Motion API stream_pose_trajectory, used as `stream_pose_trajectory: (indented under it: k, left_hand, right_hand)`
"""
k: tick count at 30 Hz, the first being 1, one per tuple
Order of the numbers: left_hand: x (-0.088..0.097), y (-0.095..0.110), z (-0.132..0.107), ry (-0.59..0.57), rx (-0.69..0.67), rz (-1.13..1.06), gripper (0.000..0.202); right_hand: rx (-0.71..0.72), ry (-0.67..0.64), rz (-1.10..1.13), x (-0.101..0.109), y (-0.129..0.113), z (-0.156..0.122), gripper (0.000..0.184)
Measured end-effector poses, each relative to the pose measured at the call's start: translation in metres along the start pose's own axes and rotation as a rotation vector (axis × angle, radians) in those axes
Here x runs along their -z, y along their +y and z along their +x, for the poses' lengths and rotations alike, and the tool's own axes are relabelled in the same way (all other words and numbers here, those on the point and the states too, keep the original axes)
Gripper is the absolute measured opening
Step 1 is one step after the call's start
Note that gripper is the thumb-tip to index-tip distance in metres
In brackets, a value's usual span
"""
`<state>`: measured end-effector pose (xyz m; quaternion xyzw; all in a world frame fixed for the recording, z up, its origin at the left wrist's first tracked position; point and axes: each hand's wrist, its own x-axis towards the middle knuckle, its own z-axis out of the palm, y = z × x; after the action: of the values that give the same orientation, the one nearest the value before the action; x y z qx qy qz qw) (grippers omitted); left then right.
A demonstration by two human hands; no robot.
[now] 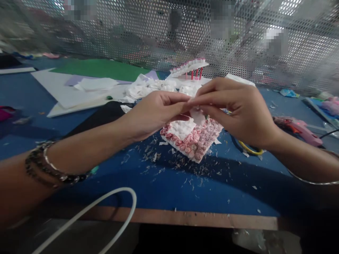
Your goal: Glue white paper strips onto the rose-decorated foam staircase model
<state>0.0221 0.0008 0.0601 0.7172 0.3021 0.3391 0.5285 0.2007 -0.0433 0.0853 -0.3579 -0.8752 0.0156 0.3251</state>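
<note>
Both hands meet in front of me, fingertips together over a small piece of thin white paper or tissue point(198, 116). My left hand point(156, 113) pinches it from the left, thumb and fingers closed. From the right, my right hand point(235, 109) grips it too, fingers bent over its top. Part of the piece is hidden by the fingers. Beneath the hands lies a board covered with small rolled paper roses point(196, 146) in pink, red and mauve. A white patch point(182, 128) shows on its upper left part.
A pink glue gun point(304, 130) and a yellow ring-shaped handle point(251, 149) lie to the right. Behind are crumpled white tissue point(148, 87), a green sheet point(97, 68) and a small model on red posts point(192, 68). A perforated partition point(148, 38) stands beyond. A white cable point(129, 192) loops in front.
</note>
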Motion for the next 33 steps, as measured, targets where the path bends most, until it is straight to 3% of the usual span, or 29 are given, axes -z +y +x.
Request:
stream_pose_trajectory:
  k: [8, 12, 18, 20, 25, 27, 29, 33]
  left_hand:
    - [-0.001, 0.004, -0.008, -0.05, -0.098, 0.2, 0.027]
    - [-0.004, 0.004, -0.004, -0.009, -0.143, 0.308, 0.022]
    - [0.001, -0.001, 0.0, 0.026, -0.509, 0.575, 0.029]
    - [0.0, 0.001, -0.001, 0.009, -0.568, 0.602, 0.026]
    - [0.002, 0.0, -0.001, -0.061, -0.488, 0.326, 0.017]
    - [0.009, -0.007, 0.002, -0.002, -0.427, 0.237, 0.018]
    - [0.019, -0.015, 0.003, 0.13, -0.389, 0.17, 0.019]
    - [0.031, -0.018, -0.001, 0.035, -0.227, 0.419, 0.028]
  right_hand:
    - [-0.04, 0.101, -0.088, -0.007, 0.001, -0.002, 0.013]
    - [-0.017, 0.139, -0.116, -0.008, 0.003, -0.006, 0.011]
    - [0.023, 0.224, -0.089, -0.012, 0.003, -0.012, 0.01]
    - [0.041, 0.244, -0.04, -0.014, 0.002, -0.014, 0.01]
    - [0.075, 0.287, 0.086, -0.008, -0.007, -0.022, 0.009]
    - [0.061, 0.29, 0.075, 0.0, -0.012, -0.026, 0.011]
    - [0.027, 0.251, 0.014, 0.007, -0.015, -0.03, 0.017]
    - [0.044, 0.143, -0.033, 0.004, -0.007, -0.032, 0.013]
